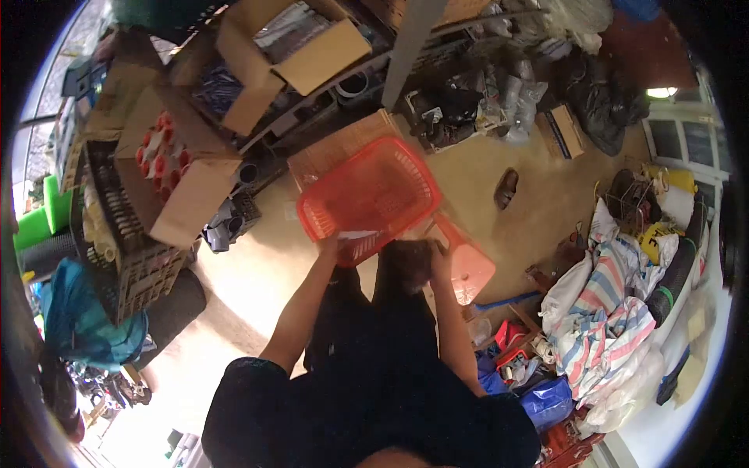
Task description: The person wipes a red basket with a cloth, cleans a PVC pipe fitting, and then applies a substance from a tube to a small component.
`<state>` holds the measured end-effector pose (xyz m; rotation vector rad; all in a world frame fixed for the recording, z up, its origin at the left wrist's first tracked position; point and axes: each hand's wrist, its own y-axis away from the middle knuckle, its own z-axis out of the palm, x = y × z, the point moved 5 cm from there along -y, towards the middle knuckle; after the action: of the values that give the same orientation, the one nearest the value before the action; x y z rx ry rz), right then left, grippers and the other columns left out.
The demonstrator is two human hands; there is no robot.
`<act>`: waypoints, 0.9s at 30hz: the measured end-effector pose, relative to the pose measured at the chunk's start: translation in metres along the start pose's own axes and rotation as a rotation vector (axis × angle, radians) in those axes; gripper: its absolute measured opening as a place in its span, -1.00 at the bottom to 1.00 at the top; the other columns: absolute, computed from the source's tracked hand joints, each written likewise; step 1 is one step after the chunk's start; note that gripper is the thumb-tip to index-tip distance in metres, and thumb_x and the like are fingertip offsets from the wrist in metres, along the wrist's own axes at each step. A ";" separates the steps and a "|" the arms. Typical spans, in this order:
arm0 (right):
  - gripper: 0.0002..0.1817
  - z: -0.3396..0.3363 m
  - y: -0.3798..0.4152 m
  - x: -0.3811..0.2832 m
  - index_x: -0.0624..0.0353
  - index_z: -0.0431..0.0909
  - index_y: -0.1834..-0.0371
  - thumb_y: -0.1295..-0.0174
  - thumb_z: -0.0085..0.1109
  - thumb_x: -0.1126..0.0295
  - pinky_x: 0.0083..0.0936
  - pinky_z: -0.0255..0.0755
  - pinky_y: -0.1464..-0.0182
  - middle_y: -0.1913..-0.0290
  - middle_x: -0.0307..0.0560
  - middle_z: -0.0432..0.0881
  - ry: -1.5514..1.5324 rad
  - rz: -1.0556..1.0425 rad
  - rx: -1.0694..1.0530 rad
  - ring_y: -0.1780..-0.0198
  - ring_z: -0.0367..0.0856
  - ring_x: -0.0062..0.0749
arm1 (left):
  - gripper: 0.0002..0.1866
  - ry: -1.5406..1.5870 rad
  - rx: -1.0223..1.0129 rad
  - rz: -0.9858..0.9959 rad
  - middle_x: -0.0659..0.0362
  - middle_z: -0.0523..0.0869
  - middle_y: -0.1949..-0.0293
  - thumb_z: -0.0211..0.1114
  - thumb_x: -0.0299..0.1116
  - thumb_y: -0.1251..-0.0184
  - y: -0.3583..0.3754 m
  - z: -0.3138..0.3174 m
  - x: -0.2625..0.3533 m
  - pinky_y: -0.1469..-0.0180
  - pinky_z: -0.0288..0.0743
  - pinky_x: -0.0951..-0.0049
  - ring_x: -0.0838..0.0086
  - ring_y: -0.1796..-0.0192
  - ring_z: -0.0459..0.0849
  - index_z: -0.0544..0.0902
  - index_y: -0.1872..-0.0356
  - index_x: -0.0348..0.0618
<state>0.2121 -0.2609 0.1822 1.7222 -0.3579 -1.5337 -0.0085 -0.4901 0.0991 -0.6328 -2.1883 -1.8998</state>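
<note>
Although your two hands lie mid-view, their fingers are small and soft in outline; clock directions run from the basket's middle.

Item: red plastic basket (370, 183), slotted ends, set tilted at the centre; its near edge is partly covered by your left hand.

Item: your left hand (329, 245), 7 o'clock, at the basket's near rim. Fingers bent together, apparently grasping one end of a pale narrow strip (359, 234); blade or paper, you cannot tell. Whether they also touch the rim is unclear.

Item: your right hand (440, 259), between 4 and 5 o'clock. Fingers curled in at the edge of a dark bundle (410, 264), seemingly gripping it; fingertips hidden. The bundle blends into your dark trousers, its outline and material indistinct.

Item: cardboard sheet (324, 158), 10 to 12 o'clock, partly hidden by the basket.

Item: salmon-red plastic stool (470, 269), 4 o'clock, partly hidden by your right arm.

Item: brown sandal (506, 189), 3 o'clock, on the floor.

Item: open carton (193, 204), 9 o'clock, holding red-and-white pieces too small to identify.

Item: striped woven sack (605, 308), 4 o'clock, well beyond the stool, crumpled.
</note>
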 end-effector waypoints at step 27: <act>-0.74 -0.188 0.031 0.056 0.29 0.58 0.24 -0.29 0.13 0.27 -0.57 0.33 0.24 0.33 -0.24 0.57 0.341 0.136 0.348 0.31 0.43 -0.57 | -0.72 -0.264 -0.462 0.334 0.18 0.67 0.22 0.27 -0.24 -0.29 -0.126 0.120 0.059 0.14 0.57 0.40 0.44 0.21 0.66 0.60 0.14 -0.25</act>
<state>0.4088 -0.2505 0.1566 2.1388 -0.5754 -1.0996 -0.0981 -0.3737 -0.0114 -1.3007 -1.6215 -2.2358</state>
